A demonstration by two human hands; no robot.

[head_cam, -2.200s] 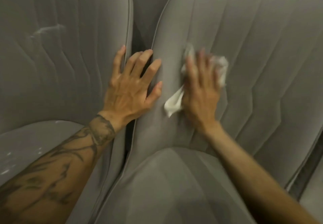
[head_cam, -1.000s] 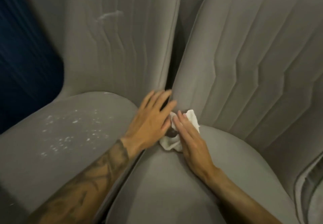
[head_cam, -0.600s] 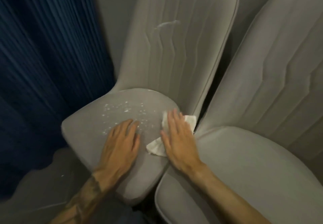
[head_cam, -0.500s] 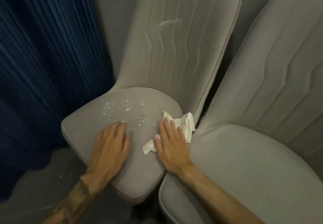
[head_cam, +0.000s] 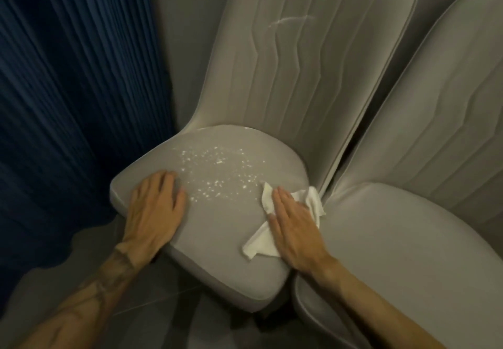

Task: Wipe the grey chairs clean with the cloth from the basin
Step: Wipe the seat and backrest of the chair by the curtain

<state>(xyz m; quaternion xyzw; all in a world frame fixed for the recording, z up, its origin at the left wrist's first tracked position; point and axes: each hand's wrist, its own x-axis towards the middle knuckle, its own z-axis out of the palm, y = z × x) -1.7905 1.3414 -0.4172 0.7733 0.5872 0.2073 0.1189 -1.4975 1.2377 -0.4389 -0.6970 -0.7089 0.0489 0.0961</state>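
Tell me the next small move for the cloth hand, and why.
Probably slide the right hand and cloth leftward over the white specks: they sit unwiped on the seat beside the cloth; the left hand rests on that seat.

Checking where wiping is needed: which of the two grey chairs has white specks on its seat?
The left chair, beside the blue curtain: white specks dot its seat and a white streak marks its backrest. The right chair shows none.
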